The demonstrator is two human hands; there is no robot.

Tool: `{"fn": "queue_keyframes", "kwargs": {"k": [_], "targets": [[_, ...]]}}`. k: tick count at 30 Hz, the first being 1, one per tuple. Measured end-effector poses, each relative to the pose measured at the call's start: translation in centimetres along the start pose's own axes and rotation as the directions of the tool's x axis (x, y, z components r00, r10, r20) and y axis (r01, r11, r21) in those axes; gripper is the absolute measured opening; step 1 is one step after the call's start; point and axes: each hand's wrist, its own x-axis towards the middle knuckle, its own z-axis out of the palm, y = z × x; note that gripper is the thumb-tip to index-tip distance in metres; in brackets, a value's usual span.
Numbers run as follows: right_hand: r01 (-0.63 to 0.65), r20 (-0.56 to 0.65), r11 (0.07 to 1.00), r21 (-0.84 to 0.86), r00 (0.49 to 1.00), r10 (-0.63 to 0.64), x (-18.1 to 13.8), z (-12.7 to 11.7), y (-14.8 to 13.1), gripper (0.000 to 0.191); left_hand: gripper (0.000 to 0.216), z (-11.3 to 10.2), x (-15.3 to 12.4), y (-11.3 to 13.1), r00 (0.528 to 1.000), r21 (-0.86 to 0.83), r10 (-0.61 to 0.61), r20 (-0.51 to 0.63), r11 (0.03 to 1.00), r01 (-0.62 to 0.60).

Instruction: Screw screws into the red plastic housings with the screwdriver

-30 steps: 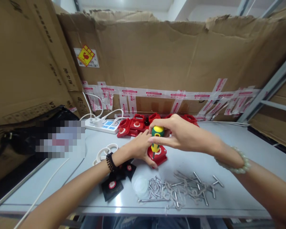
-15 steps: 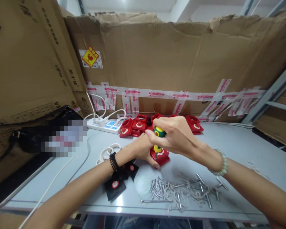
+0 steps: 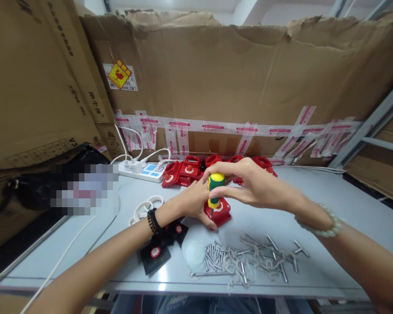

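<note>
My right hand (image 3: 240,181) is closed around a screwdriver (image 3: 216,186) with a stubby green and yellow handle, its fingers and thumb on either side of the grip. The screwdriver stands nearly upright, tip down on the red box (image 3: 222,211), which has a white ring marking on its face. My left hand (image 3: 196,203) grips that red box from the left, thumb at its near edge. Below the hands lies a heap of silver screws (image 3: 214,256), beside metal T-shaped bars (image 3: 275,248) tangled with pale strings.
Several more red boxes (image 3: 186,170) line the back by a cardboard wall (image 3: 199,78). A white power strip (image 3: 142,171) with cables sits back left. White rings (image 3: 140,211), black packets with red labels (image 3: 155,257) and a translucent round disc (image 3: 194,254) lie nearer me.
My right hand has shifted its grip on the screwdriver: the fingers are more extended and the yellow handle end now shows. The wrist has swung right. My left hand keeps holding the red box.
</note>
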Motion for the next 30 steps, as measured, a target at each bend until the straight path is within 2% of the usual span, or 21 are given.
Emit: {"fn": "queue_keyframes", "kwargs": {"k": [4, 8, 11, 16, 19, 21, 23, 27, 28, 30], "targets": [[-0.076, -0.228, 0.98, -0.186, 0.973, 0.032, 0.0, 1.7, 0.1, 0.027, 0.097, 0.2, 0.0, -0.2, 0.998, 0.006, -0.06, 0.033, 0.998, 0.06], [-0.138, -0.379, 0.963, -0.232, 0.924, 0.042, 0.1, 3.1, 0.2, 0.022, 0.095, 0.7, 0.1, -0.6, 0.997, 0.03, -0.078, 0.026, 0.997, 0.078], [-0.179, -0.44, 0.959, -0.219, 0.896, 0.067, 0.7, 3.7, -0.3, 0.02, 0.102, 1.4, 0.2, -1.3, 0.996, 0.054, -0.088, 0.01, 0.995, 0.087], [-0.201, -0.527, 0.972, -0.122, 0.843, 0.108, 1.6, 4.3, -0.6, 0.022, 0.114, 1.8, 0.2, -1.6, 0.997, -0.053, -0.036, -0.063, 0.998, 0.033], [-0.157, -0.496, 0.988, 0.005, 0.857, 0.139, 1.5, 3.8, -0.1, 0.024, 0.105, 1.0, 0.2, -0.8, 0.998, -0.033, 0.018, -0.065, 0.999, -0.02], [-0.159, -0.498, 0.984, 0.081, 0.848, 0.178, 1.1, 2.9, 0.1, 0.024, 0.1, 0.5, 0.1, -0.2, 0.998, -0.005, 0.001, -0.058, 1.0, -0.001], [-0.166, -0.57, 0.981, 0.101, 0.799, 0.193, 0.4, 1.6, 0.1, 0.023, 0.097, 0.2, 0.2, 0.2, 0.998, 0.019, -0.024, -0.06, 1.0, 0.025], [-0.225, -0.768, 0.974, 0.011, 0.622, 0.152, -1.4, -1.2, -0.5, 0.024, 0.097, 0.0, 0.3, 0.4, 0.999, 0.045, -0.022, -0.033, 0.999, 0.024], [-0.246, -0.796, 0.969, -0.014, 0.59, 0.138, -2.0, -1.7, -0.6, 0.024, 0.098, -0.1, 0.2, 0.5, 0.999, 0.036, -0.021, -0.025, 0.999, 0.022], [-0.285, -0.821, 0.956, -0.062, 0.559, 0.114, -3.3, -2.1, -0.5, 0.023, 0.103, -0.6, 0.1, 0.5, 1.0, -0.017, -0.022, -0.005, 1.0, 0.022]]}}
